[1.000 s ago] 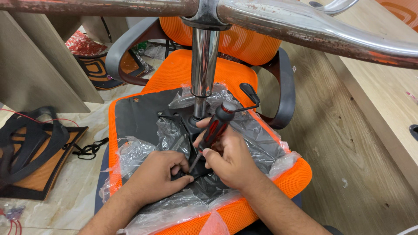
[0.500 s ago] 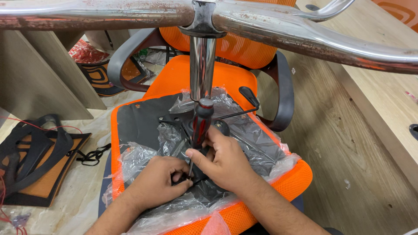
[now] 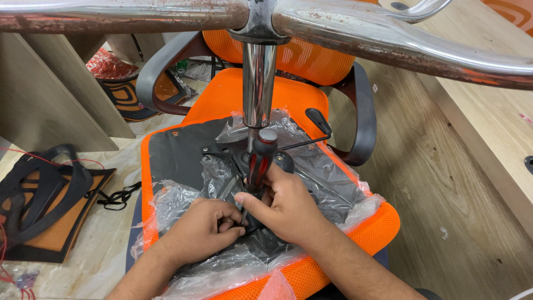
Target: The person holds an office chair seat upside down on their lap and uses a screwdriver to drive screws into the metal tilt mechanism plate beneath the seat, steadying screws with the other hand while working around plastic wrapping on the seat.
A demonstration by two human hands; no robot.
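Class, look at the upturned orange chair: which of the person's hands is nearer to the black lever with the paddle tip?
Right. The right hand grips the screwdriver just below the lever; the left hand lies lower and further left, on the plastic wrap.

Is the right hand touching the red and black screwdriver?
Touching. The head view shows the right hand wrapped around the screwdriver handle, fingers closed on it, no gap.

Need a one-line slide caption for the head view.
Right hand holds screwdriver on upturned orange chair's underside; left hand steadies beside it.
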